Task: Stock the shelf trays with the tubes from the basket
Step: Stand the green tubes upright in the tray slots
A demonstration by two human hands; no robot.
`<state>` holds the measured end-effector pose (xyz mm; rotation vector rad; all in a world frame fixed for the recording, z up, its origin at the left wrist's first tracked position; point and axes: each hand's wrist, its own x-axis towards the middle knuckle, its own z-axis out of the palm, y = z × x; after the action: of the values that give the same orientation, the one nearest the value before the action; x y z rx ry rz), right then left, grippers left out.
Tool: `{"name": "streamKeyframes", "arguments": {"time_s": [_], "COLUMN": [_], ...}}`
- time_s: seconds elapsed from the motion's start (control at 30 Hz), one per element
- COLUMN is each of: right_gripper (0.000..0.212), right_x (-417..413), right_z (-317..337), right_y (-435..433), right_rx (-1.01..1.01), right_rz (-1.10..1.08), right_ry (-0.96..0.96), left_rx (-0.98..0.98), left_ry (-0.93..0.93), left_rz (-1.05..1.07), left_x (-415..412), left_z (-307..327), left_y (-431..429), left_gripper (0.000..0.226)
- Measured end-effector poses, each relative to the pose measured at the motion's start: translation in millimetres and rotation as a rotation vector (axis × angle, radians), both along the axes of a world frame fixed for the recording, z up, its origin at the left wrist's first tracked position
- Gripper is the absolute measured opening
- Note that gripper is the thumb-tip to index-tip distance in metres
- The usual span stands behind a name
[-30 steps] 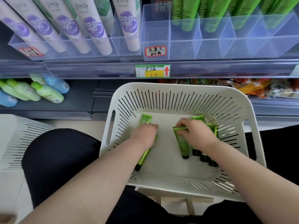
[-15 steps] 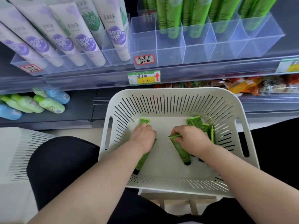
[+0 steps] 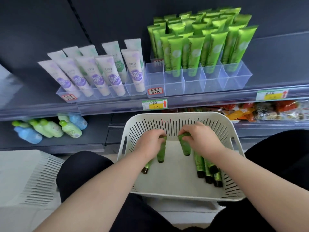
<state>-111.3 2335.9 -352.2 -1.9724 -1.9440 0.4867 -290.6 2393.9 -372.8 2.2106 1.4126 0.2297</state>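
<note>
A dark shop shelf (image 3: 217, 96) carries a clear divided tray (image 3: 194, 82) of upright green tubes (image 3: 195, 49). Below it sits a white slotted basket (image 3: 175, 116). Over its floor the left hand (image 3: 150, 142) grips one tube (image 3: 161, 154) and the right hand (image 3: 203, 141) grips another tube (image 3: 185, 147), fingers (image 3: 157, 133) curled round them. Both hang caps-down towards the person. Loose tubes (image 3: 206, 166) lie lengthwise by the basket's right wall.

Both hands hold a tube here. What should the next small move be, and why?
Likely raise both to the clear tray, whose front compartments stand empty. The left hand pinches the left tube and the right hand the right tube by their crimped ends, caps down, inside the basket.
</note>
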Motion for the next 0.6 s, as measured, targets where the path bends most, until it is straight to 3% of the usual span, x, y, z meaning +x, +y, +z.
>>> {"name": "streamKeyframes", "arguments": {"time_s": [0.43, 0.6], "right_gripper": [0.021, 0.022], "right_x": [21, 22], "right_z": [156, 193], "right_y": [35, 60], "right_rx": [0.508, 0.596], "right_rz": [-0.092, -0.109], "right_ry": [-0.038, -0.034], "left_rx": [0.523, 0.662], "left_ry": [-0.372, -0.368], "left_rz": [0.11, 0.153], "left_x": [14, 18], "left_z": [179, 221], "left_y": [38, 70], "left_gripper": [0.024, 0.027]}}
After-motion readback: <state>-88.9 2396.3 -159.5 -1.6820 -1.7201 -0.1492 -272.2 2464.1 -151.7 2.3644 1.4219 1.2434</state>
